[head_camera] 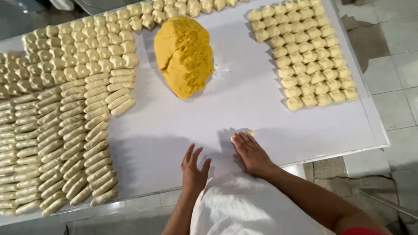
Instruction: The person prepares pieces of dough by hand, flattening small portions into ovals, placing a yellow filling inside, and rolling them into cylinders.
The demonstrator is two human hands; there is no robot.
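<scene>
My right hand [251,153] lies flat, palm down, pressing on a small pale dough piece [249,132] that peeks out past the fingertips near the front edge of the white table [183,130]. My left hand [193,169] rests flat and open on the table beside it, fingers spread, holding nothing. A big yellow dough lump [185,54] sits at the middle back of the table, well beyond both hands.
Rows of rolled dough logs [65,143] fill the left side. Small dough pillows [74,52] crowd the back left, and a block of them [307,56] lies at the right. Tiled floor [392,109] runs past the table's right edge. My white apron [248,209] is below.
</scene>
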